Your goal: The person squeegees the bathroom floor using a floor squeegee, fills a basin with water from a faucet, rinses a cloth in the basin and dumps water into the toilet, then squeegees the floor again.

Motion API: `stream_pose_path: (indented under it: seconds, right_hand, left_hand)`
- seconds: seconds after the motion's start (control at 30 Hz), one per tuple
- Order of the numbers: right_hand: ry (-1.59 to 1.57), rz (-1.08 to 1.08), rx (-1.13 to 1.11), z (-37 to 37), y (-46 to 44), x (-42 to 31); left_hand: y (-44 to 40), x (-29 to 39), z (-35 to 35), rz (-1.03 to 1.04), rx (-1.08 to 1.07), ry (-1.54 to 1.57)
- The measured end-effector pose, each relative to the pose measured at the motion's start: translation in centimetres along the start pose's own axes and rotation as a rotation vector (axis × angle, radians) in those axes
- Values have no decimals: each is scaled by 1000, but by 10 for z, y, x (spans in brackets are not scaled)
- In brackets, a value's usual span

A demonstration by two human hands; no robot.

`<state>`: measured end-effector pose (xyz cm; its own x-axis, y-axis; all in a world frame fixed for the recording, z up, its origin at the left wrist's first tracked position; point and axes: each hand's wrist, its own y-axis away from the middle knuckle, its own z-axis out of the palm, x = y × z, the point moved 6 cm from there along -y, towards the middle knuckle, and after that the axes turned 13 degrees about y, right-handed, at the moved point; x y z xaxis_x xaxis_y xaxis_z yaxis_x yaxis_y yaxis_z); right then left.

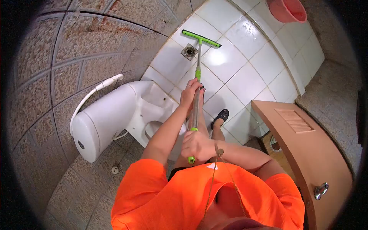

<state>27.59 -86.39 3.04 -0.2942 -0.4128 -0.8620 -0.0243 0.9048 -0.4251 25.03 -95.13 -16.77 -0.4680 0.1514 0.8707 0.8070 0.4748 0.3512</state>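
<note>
A floor squeegee [196,111] with a metal pole, green grips and a wide green blade head [201,38] reaches forward from my body. My left hand [190,93] is wrapped round the pole just below the upper green collar. Lower down, close to my shirt, my right hand [198,146] grips the pole near its green end cap. The blade head lies on the white tiled floor [245,65], just beyond a square floor drain [189,51]. The tiles look shiny and wet.
On the left stands a white toilet [103,115] with a white hose [86,101] by the stone-patterned wall. A brown door [303,142] with a metal handle [321,190] is at the right. Past a raised sill sits a pink bucket [281,10]. My dark shoe [220,117] is on the tiles.
</note>
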Motion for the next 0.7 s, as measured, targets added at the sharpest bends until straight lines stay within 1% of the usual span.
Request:
stream_pose_path:
  seconds: [0.03,0.1,0.13,0.2,0.3,0.4,0.53,0.6,0.63,0.67,0.7]
  right_hand:
    - [1,-1,-1,3,3,-4]
    - [107,-31,-87,11,8,-14]
    - [107,-34,-87,12,10,-19]
    - [98,8,-97,11,11,-26]
    - [82,2,-112,15,20,-33]
    - [14,-34,-94,22,27,-40]
    - [42,-44,-42,23,36,-48]
    - [187,-100,176,-21,19,-68]
    - [185,-92,186,-34,12,-76]
    - [231,-71,338,-54,7,-84]
    - [287,-57,491,-71,6,-86]
  left_hand:
    - [6,-3,1,2,1,0]
    - [16,-3,1,98,41,-51]
    - [21,-5,2,99,43,-53]
    - [30,0,2,121,55,-57]
    - [43,1,6,65,59,-27]
    - [61,5,9,63,95,12]
    - [66,11,15,68,120,49]
    - [55,8,11,75,194,309]
    - [50,27,2,119,207,252]
    - [45,55,-13,165,219,197]
    - [39,66,-26,89,156,183]
